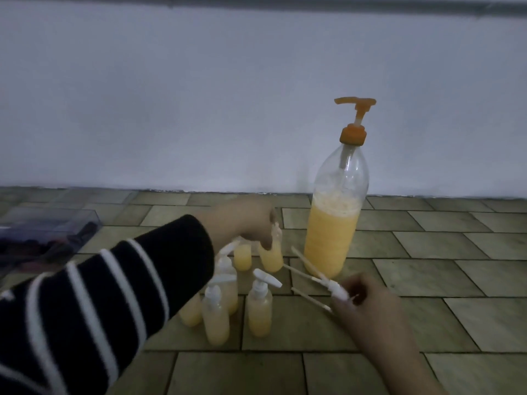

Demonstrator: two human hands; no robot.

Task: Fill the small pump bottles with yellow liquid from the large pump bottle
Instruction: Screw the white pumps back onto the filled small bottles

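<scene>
The large clear bottle with an orange pump top stands at the back right, about half full of yellow liquid. My left hand grips the neck of a small uncapped bottle of yellow liquid just left of it. My right hand holds a white pump head with its dip tube pointing up-left. Another loose dip tube lies beside it. Several small filled bottles stand in front, among them a capped one and another.
The floor is tiled in olive-grey slabs, meeting a pale wall behind. A clear plastic box with dark contents lies at the far left. My striped sleeve covers the lower left.
</scene>
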